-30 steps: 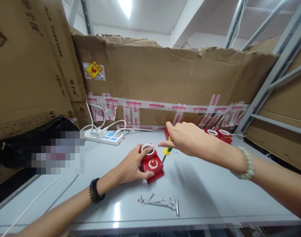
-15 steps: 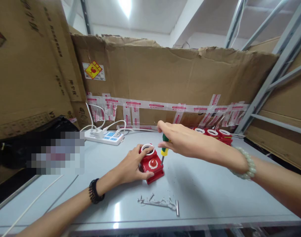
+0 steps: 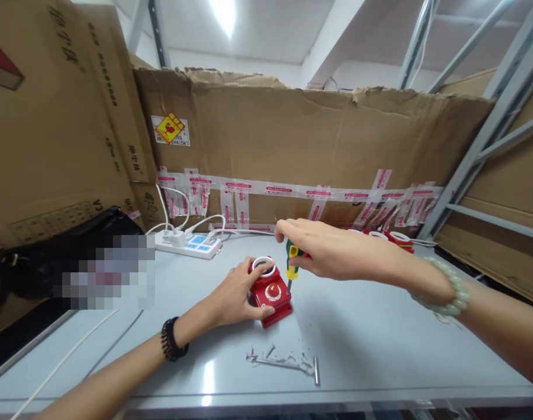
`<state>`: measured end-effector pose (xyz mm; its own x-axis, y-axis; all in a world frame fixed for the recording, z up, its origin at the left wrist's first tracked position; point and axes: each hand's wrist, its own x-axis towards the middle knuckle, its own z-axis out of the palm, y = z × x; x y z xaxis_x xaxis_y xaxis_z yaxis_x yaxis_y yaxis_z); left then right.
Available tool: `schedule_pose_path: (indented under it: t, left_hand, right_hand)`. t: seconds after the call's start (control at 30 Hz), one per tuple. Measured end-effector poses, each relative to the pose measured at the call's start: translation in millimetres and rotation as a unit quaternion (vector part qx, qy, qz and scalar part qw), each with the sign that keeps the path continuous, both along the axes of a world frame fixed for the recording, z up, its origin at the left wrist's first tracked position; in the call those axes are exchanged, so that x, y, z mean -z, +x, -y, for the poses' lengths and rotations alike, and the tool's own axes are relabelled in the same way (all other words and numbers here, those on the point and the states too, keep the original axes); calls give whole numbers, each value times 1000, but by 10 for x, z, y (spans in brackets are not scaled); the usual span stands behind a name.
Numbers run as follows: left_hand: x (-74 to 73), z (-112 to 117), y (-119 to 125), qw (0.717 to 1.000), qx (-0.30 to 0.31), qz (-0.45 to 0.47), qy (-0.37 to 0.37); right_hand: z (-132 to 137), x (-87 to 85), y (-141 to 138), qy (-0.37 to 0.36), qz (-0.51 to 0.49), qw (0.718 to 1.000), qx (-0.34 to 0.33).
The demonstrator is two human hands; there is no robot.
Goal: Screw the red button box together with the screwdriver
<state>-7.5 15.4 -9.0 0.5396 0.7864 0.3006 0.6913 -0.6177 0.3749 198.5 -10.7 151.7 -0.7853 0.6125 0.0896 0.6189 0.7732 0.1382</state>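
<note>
A red box-shaped device (image 3: 280, 298) with a white ring and a red knob on top sits on the table. My left hand (image 3: 236, 293) grips it from the left, thumb along the near side and fingers by the ring. Above its right side, my right hand (image 3: 319, 248) is closed round the handle of a green and yellow screwdriver (image 3: 293, 265). The screwdriver stands nearly upright, its tip at the device's right corner, where a screw seems to sit. Nearer the table's front lie a metal T-shaped tool (image 3: 315, 371), loose screws (image 3: 271, 350) and pale scraps.
Several similar red devices (image 3: 401, 238) stand at the back right, partly behind my right hand. A white power strip (image 3: 191, 244) with plugged-in cables is at the back left, beside a black bag (image 3: 104, 224). A large taped cardboard sheet (image 3: 284, 140) borders the table's back.
My right hand has turned slightly around the screwdriver, showing more of its yellow handle. The left hand keeps its hold on the red device. The whole view has shifted a little.
</note>
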Motion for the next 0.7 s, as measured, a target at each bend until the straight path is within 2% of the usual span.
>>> schedule_pose_path:
  t: [0.07, 0.17, 0.23, 0.3, 0.4, 0.47, 0.6, 0.7]
  left_hand:
    - [2, 2, -1, 1000, 1, 0, 0]
    - [10, 0, -3, 1000, 1, 1, 8]
    - [13, -2, -2, 1000, 0, 2, 10]
    - [12, -3, 1, 1000, 1, 1, 9]
    - [4, 2, 6, 1000, -1, -4, 6]
    - [-4, 6, 8, 1000, -4, -7, 3]
    - [-14, 8, 10, 1000, -7, -12, -3]
    - [-7, 0, 9, 1000, -5, -13, 0]
  right_hand:
    - [33, 0, -19, -3, 14, 999, 37]
    - [19, 59, -45, 75, 22, 990, 121]
    - [-20, 102, -46, 115, 14, 982, 147]
    - [-59, 122, -29, 97, -4, 988, 120]
    - [-74, 97, 18, 22, -34, 998, 49]
    - [-48, 59, 41, -14, -35, 999, 35]
    - [14, 29, 23, -25, -10, 997, 76]
    - [2, 71, -28, 55, 4, 990, 131]
